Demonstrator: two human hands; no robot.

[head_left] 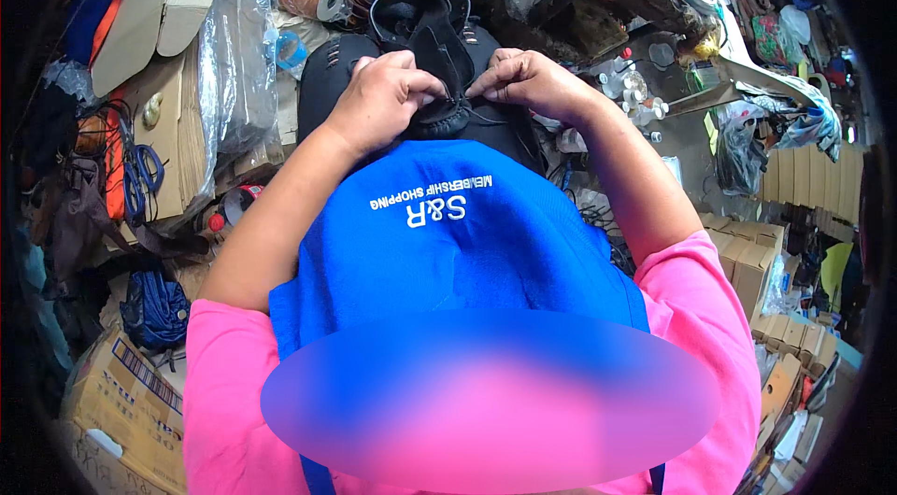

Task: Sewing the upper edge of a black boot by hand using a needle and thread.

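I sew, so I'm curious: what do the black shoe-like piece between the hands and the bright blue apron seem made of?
Black shoe-like piece: perhaps leather or synthetic, given its smooth, faint sheen. Bright blue apron: matte cloth, judging by soft creases.

Black, leather-like footwear piece [439, 54], one: lying lengthwise in front of the blue cloth apron [448, 215], its rounded, open end pointing away, its gathered near end sitting by the apron's edge, its near section being pinched by left hand [397, 89] and right hand [523, 79].
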